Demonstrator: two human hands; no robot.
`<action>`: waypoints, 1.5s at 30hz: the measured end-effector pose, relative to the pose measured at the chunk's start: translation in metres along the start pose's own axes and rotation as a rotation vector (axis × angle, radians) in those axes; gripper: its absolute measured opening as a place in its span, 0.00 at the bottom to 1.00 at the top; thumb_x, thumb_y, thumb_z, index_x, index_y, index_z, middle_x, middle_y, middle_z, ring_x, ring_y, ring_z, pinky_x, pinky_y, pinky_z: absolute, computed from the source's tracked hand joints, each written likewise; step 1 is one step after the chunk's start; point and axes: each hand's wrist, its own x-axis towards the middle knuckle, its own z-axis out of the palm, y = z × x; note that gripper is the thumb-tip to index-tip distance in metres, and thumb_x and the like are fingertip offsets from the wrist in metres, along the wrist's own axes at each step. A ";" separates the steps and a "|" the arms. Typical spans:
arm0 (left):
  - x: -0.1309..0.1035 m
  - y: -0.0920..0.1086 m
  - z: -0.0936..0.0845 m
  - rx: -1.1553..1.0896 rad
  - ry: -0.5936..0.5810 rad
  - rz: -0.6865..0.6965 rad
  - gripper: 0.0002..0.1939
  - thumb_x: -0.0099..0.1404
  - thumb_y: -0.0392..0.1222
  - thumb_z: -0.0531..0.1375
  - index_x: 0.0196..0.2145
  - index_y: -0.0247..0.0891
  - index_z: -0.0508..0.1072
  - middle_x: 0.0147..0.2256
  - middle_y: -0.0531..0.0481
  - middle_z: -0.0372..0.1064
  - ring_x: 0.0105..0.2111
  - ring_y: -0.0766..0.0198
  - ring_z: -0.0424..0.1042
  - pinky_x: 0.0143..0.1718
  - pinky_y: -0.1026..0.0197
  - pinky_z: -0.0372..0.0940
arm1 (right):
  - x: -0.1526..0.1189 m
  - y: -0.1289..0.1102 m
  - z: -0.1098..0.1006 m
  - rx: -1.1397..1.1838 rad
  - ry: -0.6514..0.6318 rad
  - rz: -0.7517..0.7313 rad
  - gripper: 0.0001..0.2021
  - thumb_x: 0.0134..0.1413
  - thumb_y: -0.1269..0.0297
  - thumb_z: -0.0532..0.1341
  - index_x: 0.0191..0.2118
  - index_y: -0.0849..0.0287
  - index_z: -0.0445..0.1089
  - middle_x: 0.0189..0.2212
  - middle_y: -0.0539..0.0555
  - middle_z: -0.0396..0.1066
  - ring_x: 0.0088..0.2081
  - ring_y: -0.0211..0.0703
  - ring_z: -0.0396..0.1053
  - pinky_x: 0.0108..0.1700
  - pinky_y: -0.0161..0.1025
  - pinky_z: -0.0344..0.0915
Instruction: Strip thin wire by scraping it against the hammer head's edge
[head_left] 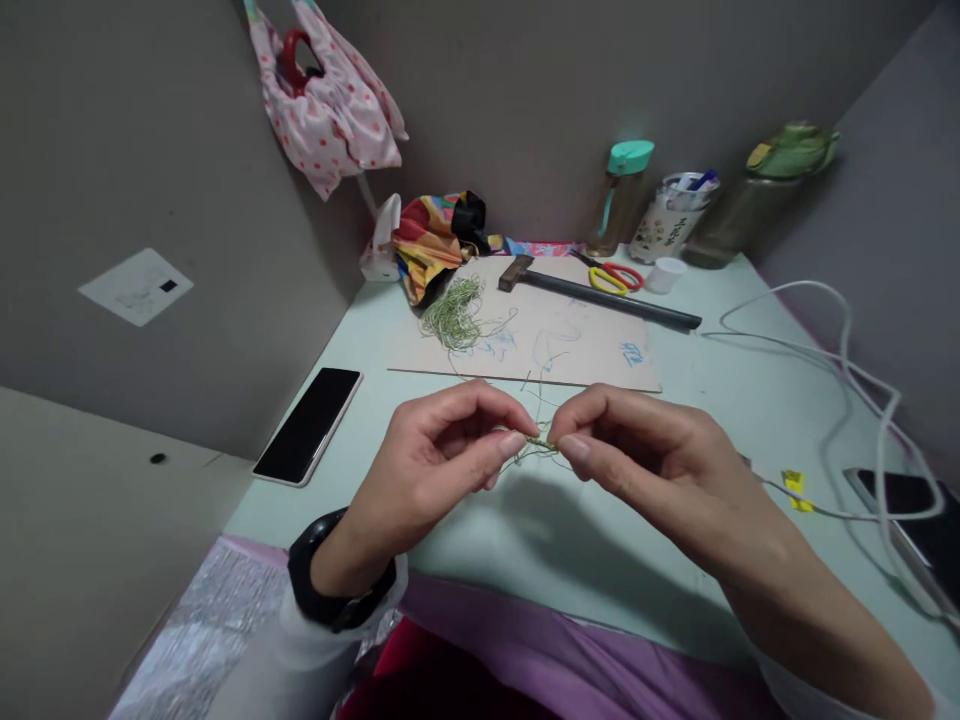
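Note:
A short twisted piece of green cord (541, 443) is stretched between my two hands above the pale green table, with thin loose strands trailing from it. My left hand (454, 445), with a black watch at the wrist, pinches its left end between thumb and index finger. The right end is pinched the same way by my right hand (645, 455). The fingertips of both hands are close together. Beyond them, a tangled bundle of green strands (453, 315) lies at the left of a flat board (592, 350).
A hammer (607, 300) lies across the board, near scissors (616, 278) and a small white cup (665, 275). Bottles (619, 200) stand behind. A phone (308, 426) lies at left; a white cable (847, 350) and another device (919, 520) are at right.

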 end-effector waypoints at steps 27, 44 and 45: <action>0.043 -0.025 0.009 -0.029 -0.093 -0.207 0.07 0.63 0.41 0.65 0.28 0.36 0.76 0.21 0.55 0.63 0.19 0.74 0.54 0.19 0.68 0.51 | 0.014 0.035 -0.014 0.195 -0.047 0.203 0.08 0.61 0.55 0.63 0.39 0.54 0.71 0.22 0.45 0.60 0.23 0.32 0.54 0.22 0.30 0.50; 0.043 -0.027 0.002 0.078 -0.150 -0.285 0.13 0.62 0.52 0.66 0.30 0.38 0.76 0.16 0.58 0.48 0.17 0.72 0.48 0.16 0.67 0.48 | 0.012 0.028 -0.011 0.051 -0.048 0.214 0.14 0.63 0.51 0.59 0.31 0.52 0.72 0.26 0.51 0.70 0.29 0.40 0.66 0.23 0.35 0.54; 0.043 -0.027 0.002 0.077 -0.152 -0.288 0.14 0.62 0.52 0.66 0.30 0.38 0.76 0.17 0.58 0.49 0.17 0.72 0.49 0.16 0.67 0.47 | 0.012 0.028 -0.011 0.053 -0.052 0.207 0.13 0.63 0.51 0.59 0.31 0.52 0.73 0.27 0.51 0.71 0.29 0.41 0.67 0.23 0.36 0.56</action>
